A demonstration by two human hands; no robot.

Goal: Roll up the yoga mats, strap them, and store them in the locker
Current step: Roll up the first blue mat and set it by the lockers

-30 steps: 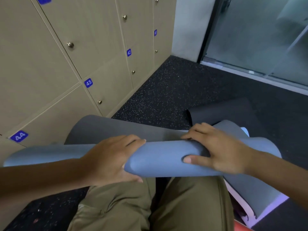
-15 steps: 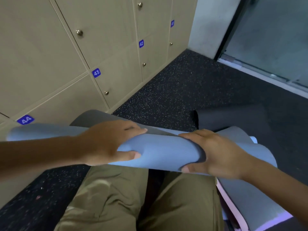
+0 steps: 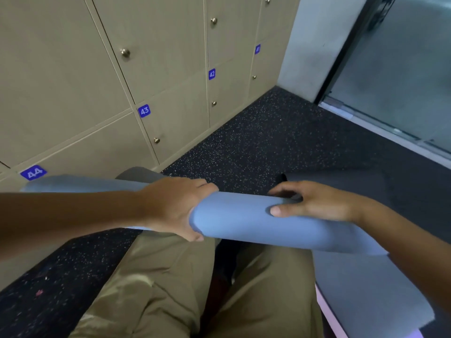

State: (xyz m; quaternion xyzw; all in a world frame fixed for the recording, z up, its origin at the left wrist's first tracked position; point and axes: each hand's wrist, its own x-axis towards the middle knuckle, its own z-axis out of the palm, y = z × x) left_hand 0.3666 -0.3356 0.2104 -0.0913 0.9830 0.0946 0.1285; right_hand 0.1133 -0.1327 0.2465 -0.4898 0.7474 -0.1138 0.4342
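Observation:
A blue yoga mat (image 3: 244,220) lies rolled into a long tube across my thighs, running from the lower lockers on the left to the lower right. My left hand (image 3: 175,208) is wrapped around the roll left of its middle. My right hand (image 3: 310,203) grips it from the far side, thumb pressed on the near face. The mat's loose tail (image 3: 366,293), grey-blue with a pink underside, trails down at the lower right. Beige lockers (image 3: 170,69) numbered 41 to 44 fill the left, all doors closed.
A dark grey mat (image 3: 353,184) lies partly unrolled on the speckled black floor (image 3: 268,142) beyond my right hand. Another grey mat edge (image 3: 136,173) shows behind the roll by the lockers. A glass door (image 3: 402,69) stands at the right.
The roll has turned and tightened, covering more of the flat mat that lay beyond it. Both hands have shifted their grip round it. The view has tilted up and left.

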